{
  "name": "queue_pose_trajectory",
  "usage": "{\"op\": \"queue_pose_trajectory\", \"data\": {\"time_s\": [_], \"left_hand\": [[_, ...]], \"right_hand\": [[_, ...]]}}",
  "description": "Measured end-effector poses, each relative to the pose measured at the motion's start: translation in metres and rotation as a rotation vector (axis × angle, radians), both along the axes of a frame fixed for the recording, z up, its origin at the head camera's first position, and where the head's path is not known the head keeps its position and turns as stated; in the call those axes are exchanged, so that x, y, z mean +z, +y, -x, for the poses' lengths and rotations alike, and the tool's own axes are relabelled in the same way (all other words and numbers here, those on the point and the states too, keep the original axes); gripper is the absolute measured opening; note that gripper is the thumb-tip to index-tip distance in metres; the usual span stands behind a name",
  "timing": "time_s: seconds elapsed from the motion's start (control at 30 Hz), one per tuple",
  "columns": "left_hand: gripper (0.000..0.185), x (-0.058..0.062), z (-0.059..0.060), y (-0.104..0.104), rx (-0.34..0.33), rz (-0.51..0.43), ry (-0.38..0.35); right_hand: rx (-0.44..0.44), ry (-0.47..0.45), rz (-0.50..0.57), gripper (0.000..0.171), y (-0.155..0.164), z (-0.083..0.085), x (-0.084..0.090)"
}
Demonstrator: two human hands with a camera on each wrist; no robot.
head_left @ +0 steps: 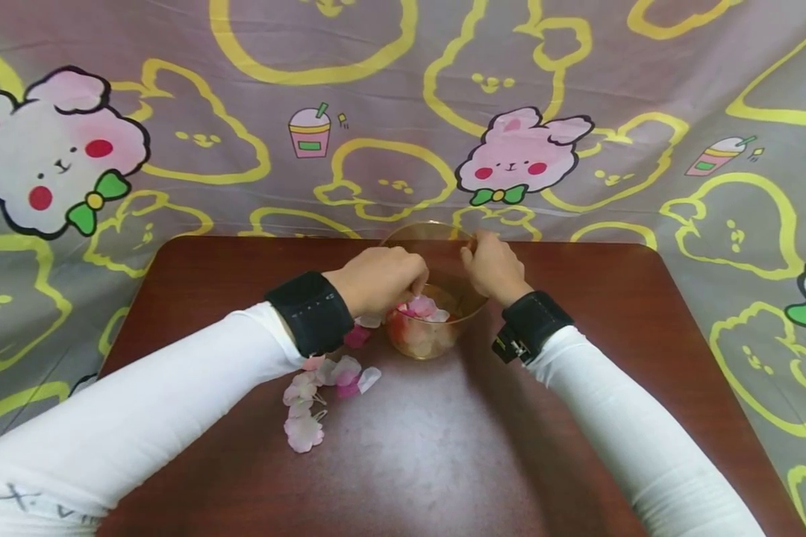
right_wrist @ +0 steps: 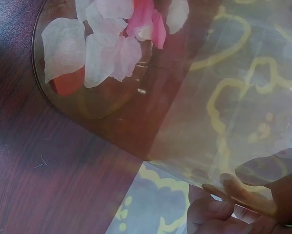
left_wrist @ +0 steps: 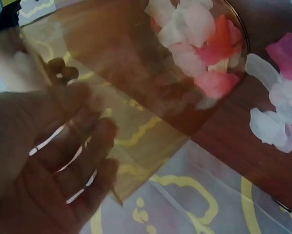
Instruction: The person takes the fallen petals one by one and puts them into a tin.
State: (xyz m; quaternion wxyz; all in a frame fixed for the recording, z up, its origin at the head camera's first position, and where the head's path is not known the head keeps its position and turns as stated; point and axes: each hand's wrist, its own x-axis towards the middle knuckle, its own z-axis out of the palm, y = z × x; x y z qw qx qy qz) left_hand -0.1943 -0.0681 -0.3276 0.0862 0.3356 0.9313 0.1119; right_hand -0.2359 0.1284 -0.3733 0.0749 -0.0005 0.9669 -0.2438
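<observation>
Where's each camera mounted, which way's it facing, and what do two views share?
Head: worn on the head, facing forward and down at a round transparent amber container on a reddish-brown table; white sleeves, the left hand and the right hand show.
Left wrist: worn there, facing the container and its pink and white petals; the left hand and part of the right show.
Right wrist: worn there, facing the container's other side; part of the right hand shows.
Wrist views share the container and petals.
</observation>
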Motion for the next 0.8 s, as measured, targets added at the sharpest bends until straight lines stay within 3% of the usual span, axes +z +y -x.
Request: {"op": "queue_pose_trajectory", "data": {"time_s": [0.2, 0.37, 0.47, 0.6, 0.7, 0.8], "left_hand": [[0.004, -0.003, 0.002, -0.001, 0.016, 0.028, -0.053], [0.014, -0.003, 0.003, -0.012, 0.063, -0.068, 0.035], [0.020, -0.001, 0.004, -0.026, 0.126, -0.160, 0.105], [0.024, -0.002, 0.005, -0.054, 0.263, -0.251, 0.152], [0.027, -0.013, 0.005, -0.081, 0.365, -0.254, 0.143], [0.029, -0.031, 0.001, -0.108, 0.421, -0.205, 0.105]], "right_hand": [[0.003, 0.000, 0.001, 0.024, -0.001, -0.002, 0.000], [0.007, 0.010, -0.003, 0.024, -0.001, -0.001, 0.001], [0.009, 0.010, 0.005, 0.024, -0.001, -0.001, 0.001], [0.006, 0.012, 0.003, 0.025, -0.001, -0.001, 0.000], [0.004, 0.012, -0.004, 0.025, -0.001, -0.001, 0.001], [0.003, 0.010, -0.005, 0.025, -0.001, -0.001, 0.001]]}}
